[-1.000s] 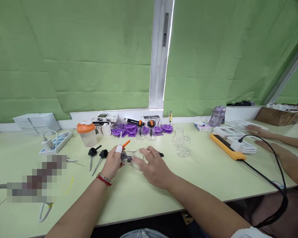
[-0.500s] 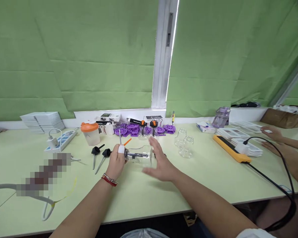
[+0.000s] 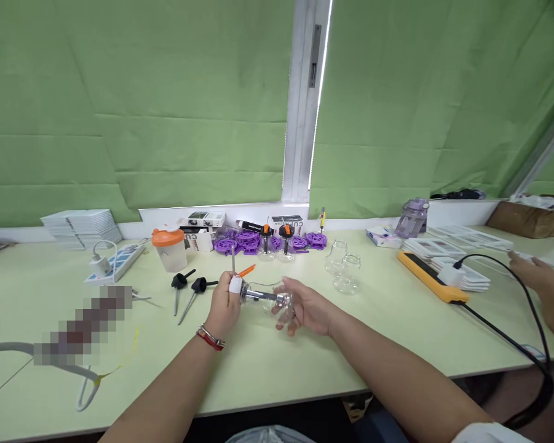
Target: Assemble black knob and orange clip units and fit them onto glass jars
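My left hand (image 3: pixel 225 306) is closed around the neck end of a clear glass bottle (image 3: pixel 265 300), which lies sideways above the table. A white covering wraps its thumb. Inside the bottle runs a shiny metal tube, and an orange tip (image 3: pixel 247 271) and a thin grey rod (image 3: pixel 233 259) stick out by the left hand. My right hand (image 3: pixel 307 307) curls its fingers around the wide base of the same bottle. Left of the hands lie two black stoppers with grey stems (image 3: pixel 198 285) (image 3: pixel 179 282). Two topless clear glass bottles (image 3: pixel 347 282) (image 3: pixel 336 255) stand to the right.
Two bottles with black-and-orange tops (image 3: pixel 286 243) stand at the back before purple plastic parts (image 3: pixel 248 241). An orange-lidded shaker (image 3: pixel 170 249) and a power strip (image 3: pixel 124 261) are left. An orange-black bar (image 3: pixel 428 280) with a cable and a co-worker's hand (image 3: pixel 537 277) are right.
My right hand has gone from spread fingers beside the bottle's base to fingers curled around it. The bottle and left hand shifted slightly right. The co-worker's hands moved.
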The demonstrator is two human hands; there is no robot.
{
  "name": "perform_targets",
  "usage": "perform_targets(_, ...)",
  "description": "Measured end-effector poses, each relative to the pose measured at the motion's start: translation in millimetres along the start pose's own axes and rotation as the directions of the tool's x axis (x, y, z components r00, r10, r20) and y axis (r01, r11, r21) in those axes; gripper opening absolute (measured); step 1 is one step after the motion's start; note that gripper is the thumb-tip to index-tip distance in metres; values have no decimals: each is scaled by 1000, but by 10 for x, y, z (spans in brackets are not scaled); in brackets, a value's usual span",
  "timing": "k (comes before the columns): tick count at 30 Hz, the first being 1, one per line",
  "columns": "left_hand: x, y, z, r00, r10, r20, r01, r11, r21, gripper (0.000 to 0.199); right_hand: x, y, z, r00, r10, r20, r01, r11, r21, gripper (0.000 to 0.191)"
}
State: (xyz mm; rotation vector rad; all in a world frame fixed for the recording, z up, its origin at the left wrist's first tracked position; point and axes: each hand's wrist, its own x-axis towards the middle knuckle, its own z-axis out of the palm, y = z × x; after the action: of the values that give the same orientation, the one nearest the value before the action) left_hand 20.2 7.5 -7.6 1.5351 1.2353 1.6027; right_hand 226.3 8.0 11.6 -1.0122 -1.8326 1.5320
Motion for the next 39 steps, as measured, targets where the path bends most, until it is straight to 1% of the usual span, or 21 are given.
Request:
perform_targets(1, 10, -4, -14, 1000, -5, -8, 5, 1000, 22, 29, -2, 13, 5, 996, -84, -21, 81, 988, -133, 62)
perform_targets(2, 25, -8, -36, 999, -33, -24, 34, 999, 39, 30, -16, 28, 5, 971, -236, -47, 208, 923, -323, 58)
perform_targets(3, 43, -12, -63, 996, -79, -50, 82, 995, 49, 32, -42, 43, -1, 909, -415, -38, 334, 780, -530, 55)
perform_targets(4, 64, -16, -94, 988, -134, -74, 137, 989, 46, 34, -77, 61, -16, 823, -568, 23, 419, 579, -699, 54)
perform_targets(5, 84, -22, -126, 978, -186, -93, 190, 981, 36, 35, -118, 83, -42, 738, -665, 110, 458, 376, -806, 54)
perform_targets(6, 105, -31, -156, 969, -225, -105, 229, 973, 22, 36, -165, 109, -80, 673, -718, 178, 461, 219, -860, 53)
perform_targets(7, 125, -42, -184, 960, -255, -117, 257, 966, 0, 36, -215, 142, -130, 629, -750, 204, 442, 130, -888, 52)
perform_targets(8, 143, -57, -207, 952, -275, -133, 273, 961, -31, 36, -268, 181, -191, 603, -779, 174, 406, 112, -907, 50)
perform_targets(9, 159, -72, -225, 946, -285, -156, 278, 958, -65, 36, -323, 229, -263, 585, -805, 94, 356, 151, -922, 48)
perform_targets(10, 174, -88, -238, 940, -292, -176, 278, 955, -99, 35, -379, 284, -343, 574, -818, -19, 301, 232, -925, 46)
perform_targets(12, 197, -117, -250, 932, -298, -209, 273, 952, -141, 35, -492, 416, -516, 539, -778, -324, 171, 478, -862, 49)
perform_targets(14, 211, -139, -248, 930, -303, -207, 278, 950, -142, 35, -599, 573, -682, 480, -616, -624, 53, 731, -681, 61)
perform_targets(15, 213, -147, -244, 931, -303, -201, 281, 950, -133, 35, -649, 655, -753, 458, -485, -745, -19, 833, -553, 63)
perform_targets(17, 211, -159, -231, 938, -294, -183, 279, 954, -107, 35, -734, 818, -865, 429, -253, -867, -136, 931, -339, 67)
perform_targets(19, 201, -163, -215, 946, -280, -165, 270, 959, -83, 35, -794, 962, -938, 442, -129, -888, -162, 962, -220, 68)
perform_targets(21, 188, -159, -198, 950, -278, -141, 272, 960, -63, 35, -820, 1070, -990, 489, -92, -867, -162, 968, -194, 68)
perform_targets(24, 169, -135, -175, 945, -311, -100, 305, 950, -70, 36, -781, 1141, -1056, 545, -88, -834, -243, 935, -257, 70)
perform_targets(28, 156, -90, -157, 936, -343, -80, 338, 939, -67, 35, -601, 1103, -1153, 568, -98, -818, -369, 857, -359, 78)
perform_targets(36, 155, -124, -155, 947, -320, -18, 320, 947, -11, 28, -124, 1079, -1336, 578, -157, -801, -431, 775, -463, 86)
perform_targets(37, 160, -135, -154, 945, -327, 0, 327, 945, -25, 26, -81, 1067, -1337, 565, -160, -809, -441, 771, -460, 89)
perform_targets(39, 171, -147, -154, 936, -350, 26, 351, 935, -52, 22, -25, 1000, -1294, 503, -205, -840, -463, 756, -462, 100)
